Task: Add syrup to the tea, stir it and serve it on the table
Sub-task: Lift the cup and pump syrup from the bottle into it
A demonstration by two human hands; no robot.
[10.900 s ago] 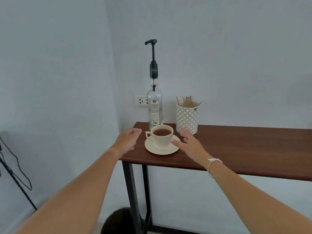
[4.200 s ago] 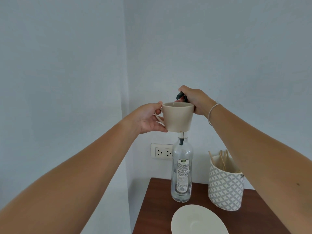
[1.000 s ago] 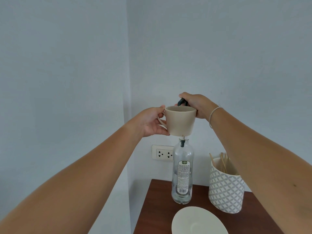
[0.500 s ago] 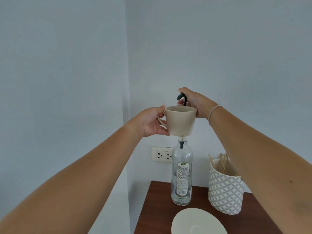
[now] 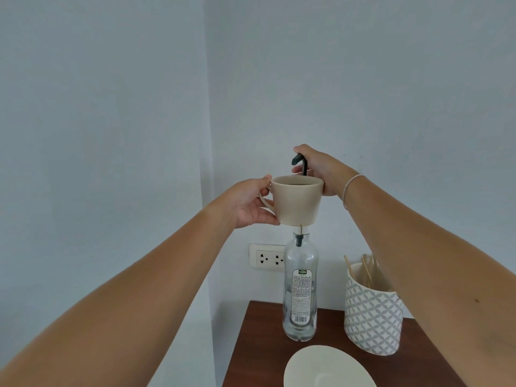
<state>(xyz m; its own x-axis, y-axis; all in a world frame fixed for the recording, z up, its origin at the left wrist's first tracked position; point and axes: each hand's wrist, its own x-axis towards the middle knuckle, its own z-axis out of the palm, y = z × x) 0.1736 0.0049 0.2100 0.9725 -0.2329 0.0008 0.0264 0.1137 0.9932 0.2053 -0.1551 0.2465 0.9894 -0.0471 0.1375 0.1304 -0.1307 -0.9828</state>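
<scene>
Compared with half a second ago, little has shifted: the pump head stands slightly higher above the cup's rim, and the right hand rides up with it, fingers still curled over the top of the black spout. The left hand keeps its grasp on the cream teacup, thumb on the rim by the handle, fingers wrapped under and through it, holding the cup level in the air between the two hands and directly beneath the pump's nozzle. Dark tea shows just inside the cup's rim.

Below the cup stands the clear syrup bottle, upright on the brown table, its neck just under the cup's base and the pump stem passing behind the cup. Under the right forearm sits a white patterned holder with wooden stir sticks standing in it, just beside the bottle. Nearer the person, below both hands, lies the empty saucer, cut by the lower edge of the view. A wall socket sits behind the bottle, beneath the left hand. A thin bracelet circles the right wrist.
</scene>
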